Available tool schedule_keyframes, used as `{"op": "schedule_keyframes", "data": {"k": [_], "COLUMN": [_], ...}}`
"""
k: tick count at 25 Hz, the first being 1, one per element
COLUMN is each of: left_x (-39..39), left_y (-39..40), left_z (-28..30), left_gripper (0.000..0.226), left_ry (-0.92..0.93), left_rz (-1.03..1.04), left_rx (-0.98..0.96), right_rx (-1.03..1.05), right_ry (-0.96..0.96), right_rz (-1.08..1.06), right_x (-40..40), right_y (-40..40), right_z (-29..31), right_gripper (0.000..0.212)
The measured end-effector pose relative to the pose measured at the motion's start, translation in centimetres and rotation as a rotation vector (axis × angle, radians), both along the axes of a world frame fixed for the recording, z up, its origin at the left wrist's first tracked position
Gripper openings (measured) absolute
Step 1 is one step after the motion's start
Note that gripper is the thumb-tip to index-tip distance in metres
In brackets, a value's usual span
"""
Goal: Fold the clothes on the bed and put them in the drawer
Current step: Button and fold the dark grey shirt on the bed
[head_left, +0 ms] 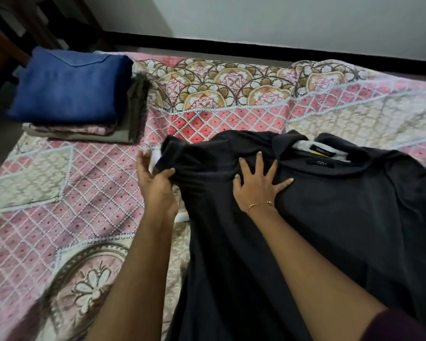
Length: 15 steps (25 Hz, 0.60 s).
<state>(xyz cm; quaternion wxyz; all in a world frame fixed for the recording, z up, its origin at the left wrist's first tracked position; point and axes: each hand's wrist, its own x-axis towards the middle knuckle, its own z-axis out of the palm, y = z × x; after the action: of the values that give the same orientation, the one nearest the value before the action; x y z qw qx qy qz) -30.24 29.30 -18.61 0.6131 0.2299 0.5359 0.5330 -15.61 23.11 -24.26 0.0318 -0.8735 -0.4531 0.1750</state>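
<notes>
A dark grey shirt (317, 217) lies spread on the patterned bedspread (84, 188), collar and label toward the far side. My left hand (155, 183) grips the shirt's left sleeve, thumb pinching the fabric, with the sleeve partly folded in. My right hand (258, 185) presses flat with spread fingers on the shirt just below the collar. A stack of folded clothes (74, 94), blue on top with pink and olive pieces under it, sits at the bed's far left corner.
The bed's far edge meets a dark strip and a white wall (280, 18). Dark wooden furniture (8, 33) stands beyond the far left corner. Bare bedspread lies to the left of the shirt.
</notes>
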Motion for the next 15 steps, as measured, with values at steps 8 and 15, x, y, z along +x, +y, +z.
{"op": "schedule_keyframes", "data": {"k": [8,15], "left_x": [0.5,9.9], "left_y": [1.4,5.5], "left_z": [-1.2,-2.4], "left_gripper": [0.045,0.046], "left_ry": [1.248,1.482], "left_rz": [-0.146,-0.991], "left_rx": [-0.046,0.624], "right_rx": [0.091,0.252], "right_ry": [0.012,-0.254], "right_rz": [0.067,0.264], "right_x": [5.4,11.6], "right_y": [2.8,3.5], "right_z": [-0.1,0.3], "right_gripper": [0.050,0.051]}}
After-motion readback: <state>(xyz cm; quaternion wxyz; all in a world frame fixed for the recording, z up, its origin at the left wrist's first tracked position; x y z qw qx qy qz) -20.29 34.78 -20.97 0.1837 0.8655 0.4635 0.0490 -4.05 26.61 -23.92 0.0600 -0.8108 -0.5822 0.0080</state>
